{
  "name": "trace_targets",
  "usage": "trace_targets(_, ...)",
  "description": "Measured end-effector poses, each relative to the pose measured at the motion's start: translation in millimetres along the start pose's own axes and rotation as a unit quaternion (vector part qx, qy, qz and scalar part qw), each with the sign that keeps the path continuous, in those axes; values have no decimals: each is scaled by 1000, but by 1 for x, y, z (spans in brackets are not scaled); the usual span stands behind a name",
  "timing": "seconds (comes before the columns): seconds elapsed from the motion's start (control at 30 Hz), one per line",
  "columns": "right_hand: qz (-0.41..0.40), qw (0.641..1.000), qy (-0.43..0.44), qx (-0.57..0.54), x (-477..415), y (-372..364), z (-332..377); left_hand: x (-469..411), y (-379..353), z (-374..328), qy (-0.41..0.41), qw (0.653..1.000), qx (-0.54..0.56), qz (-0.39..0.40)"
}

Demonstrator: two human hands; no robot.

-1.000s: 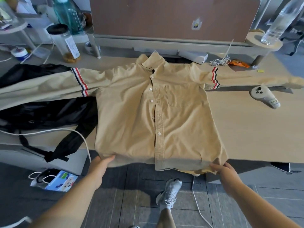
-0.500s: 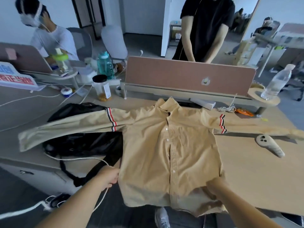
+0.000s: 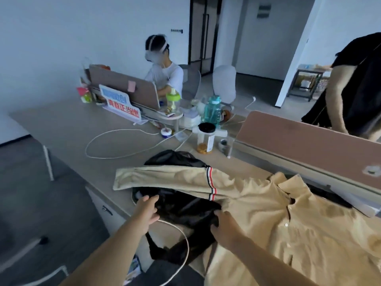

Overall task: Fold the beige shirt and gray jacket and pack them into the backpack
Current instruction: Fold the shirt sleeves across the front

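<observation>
On desk [image 3: 82, 131]: shirt [image 3: 278, 234] spread flat, one sleeve draped over black backpack [image 3: 185, 209]. Left hand [image 3: 147, 211] touches backpack with straight fingers; right hand [image 3: 224, 229] at shirt's side edge, grip unclear. Cloth looks light, limp, likely shifty: best pinched at shoulder and hem.

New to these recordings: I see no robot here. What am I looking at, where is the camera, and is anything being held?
There is no machine: a person wears a wide-angle camera on the head, so the picture looks forward and down at their own arms. On the desk lies a beige shirt, one sleeve draped across a black backpack. The left hand, fingers straight, touches the backpack. The right hand rests at the shirt's edge beside it; whether it grips is unclear. A jar and a teal bottle stand farther back.
</observation>
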State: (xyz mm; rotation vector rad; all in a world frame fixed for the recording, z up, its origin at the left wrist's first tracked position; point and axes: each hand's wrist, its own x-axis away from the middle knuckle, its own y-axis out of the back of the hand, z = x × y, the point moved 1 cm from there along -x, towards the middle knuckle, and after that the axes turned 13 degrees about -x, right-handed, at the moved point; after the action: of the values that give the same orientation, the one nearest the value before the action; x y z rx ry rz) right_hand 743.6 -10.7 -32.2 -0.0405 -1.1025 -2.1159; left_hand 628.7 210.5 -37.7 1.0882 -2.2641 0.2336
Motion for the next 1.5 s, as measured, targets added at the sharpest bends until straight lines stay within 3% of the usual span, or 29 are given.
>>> trace_targets(0.13,78,993,72,45,-64,-42,28,-45,36,-6,62,993,74,-64)
trace_targets(0.2,70,989,108,68,-92,-51,39,-65,49,-9,83,988,94,-94)
trace_targets(0.33,-22,983,160,85,-146,-58,50,-108,67,-26,114,973,161,-122)
trace_targets(0.43,25,983,145,110,-185,-70,37,-136,75,-38,116,961,208,-139)
trace_targets(0.53,149,966,110,180,-209,-80,19,-161,76,-50,95,959,243,-112)
trace_targets(0.73,200,964,76,155,-222,-71,25,-171,59,-98,2,968,252,-6)
trace_targets(0.83,221,973,8,61,-226,-56,47,-164,34,-127,12,987,130,91)
trace_targets(0.9,202,971,-77,-104,-227,-42,63,-159,9,-146,12,994,-1,104)
trace_targets(1.0,96,891,-161,-412,-218,-8,76,-142,-45,-169,-52,982,-92,154)
trace_targets(1.13,-51,745,-140,-650,-185,58,66,-99,-134,-174,-196,916,-219,274)
trace_targets(1.2,-106,703,-115,-693,-163,87,42,-75,-179,-160,-260,882,-240,310)
trace_targets(1.27,-163,692,-111,-694,-131,115,14,-53,-222,-134,-316,841,-297,324)
trace_targets(1.3,-179,696,-112,-687,-114,127,-3,-44,-241,-121,-367,801,-367,299)
trace_targets(1.4,-178,714,-121,-667,-63,156,-48,-8,-291,-79,-421,631,-555,342)
trace_targets(1.43,-172,720,-124,-660,-48,163,-61,3,-304,-68,-416,590,-583,373)
trace_targets(1.5,-170,749,-140,-625,-31,176,-84,25,-324,-53,-367,574,-590,434)
